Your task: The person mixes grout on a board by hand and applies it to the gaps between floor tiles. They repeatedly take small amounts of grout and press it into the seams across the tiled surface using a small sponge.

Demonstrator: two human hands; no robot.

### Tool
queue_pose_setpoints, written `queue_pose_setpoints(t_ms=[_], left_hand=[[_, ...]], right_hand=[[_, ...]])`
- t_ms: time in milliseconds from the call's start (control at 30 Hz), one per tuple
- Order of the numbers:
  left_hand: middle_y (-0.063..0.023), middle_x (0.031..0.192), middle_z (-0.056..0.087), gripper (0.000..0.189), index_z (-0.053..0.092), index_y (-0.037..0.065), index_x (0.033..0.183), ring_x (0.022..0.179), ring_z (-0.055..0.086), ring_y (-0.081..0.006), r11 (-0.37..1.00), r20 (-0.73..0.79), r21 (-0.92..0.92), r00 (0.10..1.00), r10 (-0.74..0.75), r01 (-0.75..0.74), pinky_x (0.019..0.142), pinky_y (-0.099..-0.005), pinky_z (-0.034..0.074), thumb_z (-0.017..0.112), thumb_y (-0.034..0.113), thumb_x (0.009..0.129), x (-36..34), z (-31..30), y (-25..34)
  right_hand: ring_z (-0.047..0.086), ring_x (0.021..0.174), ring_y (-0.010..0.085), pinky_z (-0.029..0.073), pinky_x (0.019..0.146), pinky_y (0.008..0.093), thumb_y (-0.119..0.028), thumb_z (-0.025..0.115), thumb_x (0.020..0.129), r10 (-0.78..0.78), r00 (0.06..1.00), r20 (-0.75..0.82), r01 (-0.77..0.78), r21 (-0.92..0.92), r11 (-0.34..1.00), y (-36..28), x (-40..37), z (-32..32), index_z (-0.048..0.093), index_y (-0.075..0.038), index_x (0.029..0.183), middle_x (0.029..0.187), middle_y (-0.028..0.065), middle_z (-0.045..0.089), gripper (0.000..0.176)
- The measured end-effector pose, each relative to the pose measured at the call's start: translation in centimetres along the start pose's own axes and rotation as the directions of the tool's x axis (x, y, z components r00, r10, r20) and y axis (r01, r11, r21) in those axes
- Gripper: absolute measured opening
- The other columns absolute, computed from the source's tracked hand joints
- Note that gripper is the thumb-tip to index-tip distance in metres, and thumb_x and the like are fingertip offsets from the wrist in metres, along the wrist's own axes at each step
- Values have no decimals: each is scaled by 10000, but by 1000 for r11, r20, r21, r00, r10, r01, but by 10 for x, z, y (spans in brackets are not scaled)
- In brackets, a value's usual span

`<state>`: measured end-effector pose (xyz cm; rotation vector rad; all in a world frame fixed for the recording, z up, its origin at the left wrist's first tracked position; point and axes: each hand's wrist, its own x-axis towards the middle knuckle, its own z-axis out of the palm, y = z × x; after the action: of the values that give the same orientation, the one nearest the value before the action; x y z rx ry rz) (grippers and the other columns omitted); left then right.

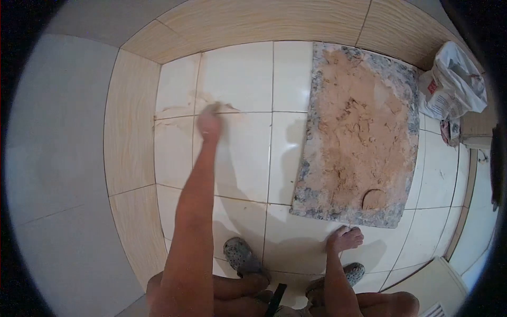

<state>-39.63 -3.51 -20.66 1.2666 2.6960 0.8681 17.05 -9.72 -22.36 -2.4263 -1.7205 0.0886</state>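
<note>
My left hand (210, 126) is over the white floor tiles (237, 79) at the upper left, beside thin tan smears (177, 112) along a grout line. Motion blurs its fingers, and whether they hold anything cannot be made out. My right hand (346, 239) is curled closed just below the lower edge of a speckled grey slab (311, 203), with nothing visible in it. Wet-looking tan paste (364, 137) covers most of the slab in a rough layer. A rounded lump (374, 199) of the paste lies near the slab's lower right.
A white plastic bag (449, 84) stands at the upper right, with a crumpled wrapper (450, 132) below it. Wood-patterned tiles (264, 24) line the walls. My shod feet (238, 253) are on the floor below, and a pale panel (433, 285) is at the lower right.
</note>
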Motion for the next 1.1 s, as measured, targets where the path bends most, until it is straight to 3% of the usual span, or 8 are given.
queue_pose_setpoints(t_ms=[67, 333, 467, 600, 767, 900, 967, 1100], left_hand=[[-145, 1062, 687, 311, 682, 65, 1088, 967, 656, -310, 952, 11, 60, 953, -301, 300, 869, -399, 507, 531, 32, 818, 3, -17, 44], [-129, 1138, 678, 342, 689, 132, 1111, 1051, 634, -312, 977, 166, -96, 964, 206, -192, 970, -393, 474, 506, 33, 840, -41, 14, 92], [-130, 1087, 691, 288, 700, 65, 1070, 961, 659, -300, 895, 64, 289, 926, -371, 339, 820, -405, 522, 553, 90, 824, 23, -33, 79], [-100, 1058, 701, 323, 705, 101, 1055, 967, 658, -290, 907, -110, 354, 953, 282, -227, 819, -426, 520, 588, 66, 756, -40, 52, 92], [-110, 1077, 693, 335, 693, 111, 1094, 984, 649, -303, 990, 48, -38, 989, 139, -137, 889, -405, 510, 579, 55, 784, -25, 53, 134], [-116, 1033, 695, 341, 689, 109, 1109, 982, 640, -320, 912, 170, 374, 954, -247, 169, 872, -429, 512, 569, 40, 797, -3, 24, 130], [-115, 1011, 696, 328, 699, 112, 1087, 983, 642, -315, 926, -86, 269, 950, 299, -266, 868, -426, 513, 548, 30, 808, -43, 53, 124], [-114, 1015, 701, 303, 712, 95, 1040, 984, 647, -304, 942, 94, -116, 941, 326, -315, 871, -417, 513, 547, 19, 798, -42, 31, 132]], right_hand=[[442, 963, 390, 358, 811, 516, -314, 479, 810, -4, 1000, -13, 3, -22, 1000, 7, 0, 6, 488, -37, 986, 999, 184, 452, 329], [430, 961, 381, 340, 817, 511, -312, 461, 861, -19, 1000, -11, 19, -15, 1000, 5, -2, 8, 485, -41, 986, 995, 181, 447, 300], [432, 966, 382, 345, 813, 513, -289, 483, 811, 1, 1000, -20, -2, -33, 999, 8, -4, 7, 481, -47, 964, 994, 180, 446, 286], [433, 965, 381, 345, 817, 521, -288, 484, 807, -15, 1000, 11, 15, 18, 1000, -3, -1, -4, 482, -52, 962, 1003, 182, 448, 282], [428, 970, 390, 343, 795, 515, -299, 491, 818, 8, 1000, 1, -8, -37, 999, 5, -1, 9, 489, -55, 994, 997, 184, 442, 300], [433, 968, 396, 350, 802, 514, -262, 496, 808, 40, 998, 56, -38, -46, 998, 0, -1, 1, 498, -47, 988, 997, 194, 446, 280], [434, 976, 397, 350, 805, 516, -248, 500, 804, 18, 999, 32, -16, -40, 999, -1, 3, 5, 501, -45, 986, 998, 196, 449, 272], [440, 1024, 394, 369, 844, 533, -302, 505, 797, 58, 994, 95, -53, -52, 997, 3, -1, 2, 506, -37, 1005, 1055, 208, 465, 337]])
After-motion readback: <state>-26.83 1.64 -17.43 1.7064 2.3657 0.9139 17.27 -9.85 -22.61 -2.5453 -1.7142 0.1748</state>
